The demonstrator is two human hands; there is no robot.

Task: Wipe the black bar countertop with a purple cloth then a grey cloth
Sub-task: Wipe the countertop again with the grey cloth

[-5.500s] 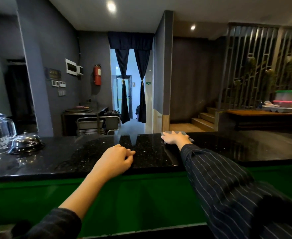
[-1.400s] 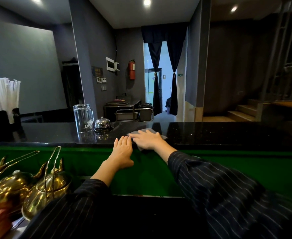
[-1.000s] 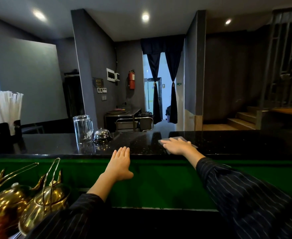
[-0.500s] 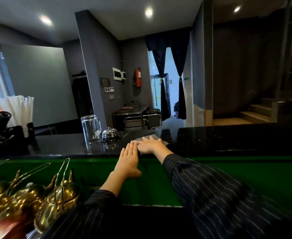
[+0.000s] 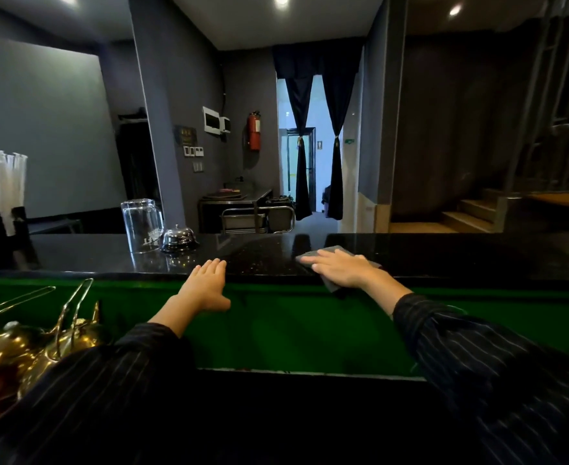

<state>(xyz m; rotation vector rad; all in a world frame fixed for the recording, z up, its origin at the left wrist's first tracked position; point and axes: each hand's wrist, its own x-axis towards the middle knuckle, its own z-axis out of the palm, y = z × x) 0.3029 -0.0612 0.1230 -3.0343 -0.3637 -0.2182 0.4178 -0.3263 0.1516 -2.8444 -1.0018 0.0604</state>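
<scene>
The black speckled bar countertop (image 5: 444,260) runs across the middle of the view above a green front panel. My right hand (image 5: 340,268) lies flat on a grey cloth (image 5: 326,251), pressing it onto the counter near the front edge; a corner of the cloth hangs over that edge. My left hand (image 5: 205,286) rests open on the counter's front edge, fingers together on the top and thumb down against the green panel. It holds nothing. No purple cloth is in view.
An upturned glass jug (image 5: 141,224) and a chrome service bell (image 5: 178,239) stand on the counter left of my hands. A holder of white straws (image 5: 1,186) is at far left. Brass teapots (image 5: 34,344) sit low left, below the counter.
My right hand has slid the grey cloth to the right along the counter, away from my left hand. The left hand has stayed on the front edge.
</scene>
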